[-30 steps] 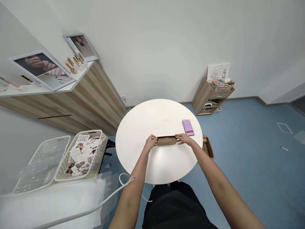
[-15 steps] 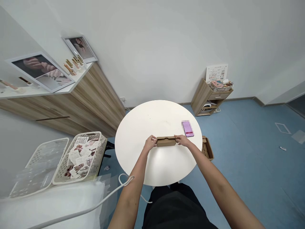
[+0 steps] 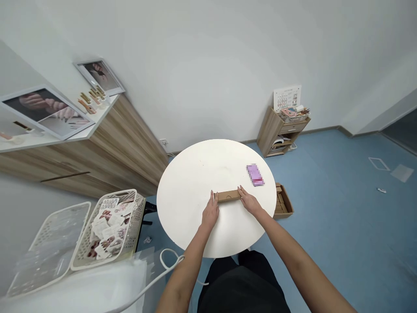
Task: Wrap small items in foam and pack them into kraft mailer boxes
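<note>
A narrow brown cardboard box [image 3: 229, 196] lies on the white round table [image 3: 215, 234], its lid folded down and a small half-round notch showing on the near side. At the box's left end is my left hand [image 3: 211, 212], with its fingers pointing away from me along that end. My right hand [image 3: 249, 201] holds the opposite end, fingertips on the top and side. Between them the two hands grip the box. Farther right on the table is a purple, blurred-out flat object [image 3: 255, 174], probably a phone.
At the right table edge, a cardboard carton [image 3: 283, 202] with brown boxes sits low down. A white basket [image 3: 112, 230] of printed packets stands at left, near a white cable [image 3: 163, 274]. A wooden cabinet [image 3: 130, 148] and a small shelf unit [image 3: 270, 132] line the wall.
The box's open top has been folded shut. My left hand has turned so its fingers point forward along the box end. The camera view has shifted slightly.
</note>
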Tool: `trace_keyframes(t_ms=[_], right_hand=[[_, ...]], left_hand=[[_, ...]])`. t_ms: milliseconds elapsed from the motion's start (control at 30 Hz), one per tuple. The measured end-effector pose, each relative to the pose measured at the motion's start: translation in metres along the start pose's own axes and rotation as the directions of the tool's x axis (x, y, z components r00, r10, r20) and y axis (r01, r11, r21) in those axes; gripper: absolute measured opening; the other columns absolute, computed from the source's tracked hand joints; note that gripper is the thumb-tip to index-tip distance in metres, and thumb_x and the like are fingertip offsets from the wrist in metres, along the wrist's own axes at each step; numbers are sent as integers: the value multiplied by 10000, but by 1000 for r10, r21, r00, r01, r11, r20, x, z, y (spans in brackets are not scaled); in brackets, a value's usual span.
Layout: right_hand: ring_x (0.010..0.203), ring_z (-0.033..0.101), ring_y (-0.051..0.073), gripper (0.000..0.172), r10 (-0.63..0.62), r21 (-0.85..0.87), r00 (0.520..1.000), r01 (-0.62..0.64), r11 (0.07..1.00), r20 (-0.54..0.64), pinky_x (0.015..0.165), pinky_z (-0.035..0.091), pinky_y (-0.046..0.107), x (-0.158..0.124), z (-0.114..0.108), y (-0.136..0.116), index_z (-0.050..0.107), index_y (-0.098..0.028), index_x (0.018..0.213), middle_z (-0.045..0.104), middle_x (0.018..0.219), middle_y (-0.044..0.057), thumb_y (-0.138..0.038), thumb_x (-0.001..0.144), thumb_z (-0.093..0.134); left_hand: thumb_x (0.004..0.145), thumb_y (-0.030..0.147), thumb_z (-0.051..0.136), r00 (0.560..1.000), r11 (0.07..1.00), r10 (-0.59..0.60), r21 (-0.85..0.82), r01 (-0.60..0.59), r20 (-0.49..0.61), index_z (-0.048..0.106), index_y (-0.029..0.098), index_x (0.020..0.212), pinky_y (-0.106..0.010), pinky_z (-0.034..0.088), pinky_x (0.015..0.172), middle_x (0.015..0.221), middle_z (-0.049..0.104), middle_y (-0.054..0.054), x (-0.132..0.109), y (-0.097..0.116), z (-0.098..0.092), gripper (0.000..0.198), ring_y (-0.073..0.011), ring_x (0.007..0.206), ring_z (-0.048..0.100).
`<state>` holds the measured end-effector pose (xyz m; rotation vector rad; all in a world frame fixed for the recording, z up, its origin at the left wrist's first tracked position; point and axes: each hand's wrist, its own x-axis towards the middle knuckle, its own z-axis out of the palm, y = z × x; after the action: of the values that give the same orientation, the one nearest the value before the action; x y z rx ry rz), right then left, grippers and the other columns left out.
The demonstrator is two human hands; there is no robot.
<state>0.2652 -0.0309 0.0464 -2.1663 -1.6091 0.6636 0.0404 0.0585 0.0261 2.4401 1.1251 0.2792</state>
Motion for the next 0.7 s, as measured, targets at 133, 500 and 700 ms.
trace_keyframes(t_ms=[133, 500, 700], right_hand=[[1148, 615, 265, 610, 70, -19, 996, -71, 997, -52, 962, 487, 388, 1, 4, -10, 382, -252, 1460, 362, 1540, 93, -96, 873, 435], [987, 614, 200, 284, 79, -186, 996, -85, 979, -43, 792, 485, 283, -40, -31, -19, 552, -191, 1135, 608, 1153, 83, -131, 858, 556], [1164, 516, 238, 595, -31, 62, 928, 58, 996, -371, 962, 446, 383, -104, -104, 75, 399, -217, 1404, 580, 1258, 102, -204, 845, 603]], left_hand=[[895, 117, 338, 999, 993, 51, 103, -50, -6, 186, 232, 1537, -361, 549, 811, 1609, 177, -117, 4, -2, -1, 670, -270, 1143, 588], [865, 190, 548, 984, 970, 164, 173, -173, 67, 515, 216, 1288, -338, 546, 641, 1238, 534, -119, 33, 23, -24, 424, -196, 731, 657], [868, 237, 584, 954, 946, 300, -125, -299, -14, 558, 279, 1216, -332, 572, 710, 1140, 526, -49, 49, 125, -1, 351, -179, 830, 650]])
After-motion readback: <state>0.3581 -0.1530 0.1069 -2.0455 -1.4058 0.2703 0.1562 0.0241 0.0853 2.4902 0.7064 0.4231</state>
